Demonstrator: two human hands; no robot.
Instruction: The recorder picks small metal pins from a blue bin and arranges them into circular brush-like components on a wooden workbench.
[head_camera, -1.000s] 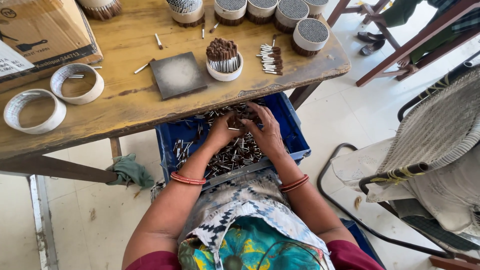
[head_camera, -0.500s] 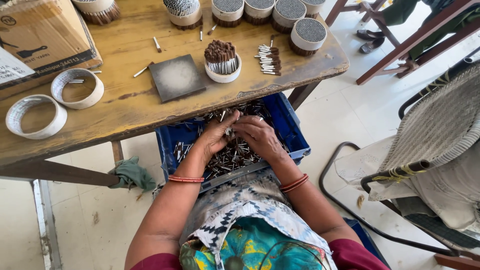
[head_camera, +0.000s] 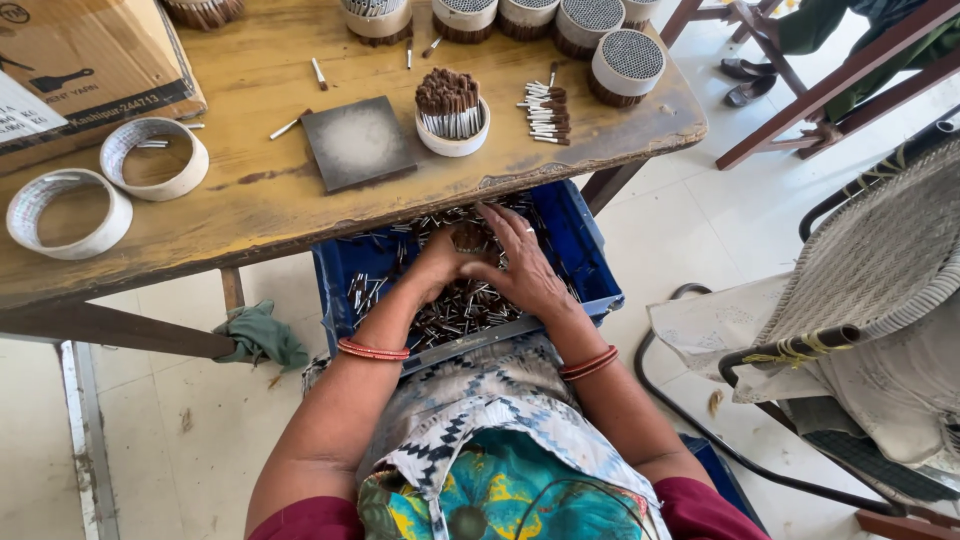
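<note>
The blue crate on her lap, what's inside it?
The blue crate holds a loose heap of thin sticks, pale with dark tips. The left hand and right hand rest in the heap and cover its middle; the table edge hides the far side.

Two empty white rings (head_camera: 155, 158) lie at the tabletop's left end, and one dark square plate (head_camera: 358, 142) lies mid-table. One white cup (head_camera: 452, 128) holds upright brown-tipped sticks. Five round packed bundles (head_camera: 626, 66) line the far edge. One blue crate (head_camera: 590, 262) holds loose sticks beyond counting. One cardboard box (head_camera: 85, 62).
</note>
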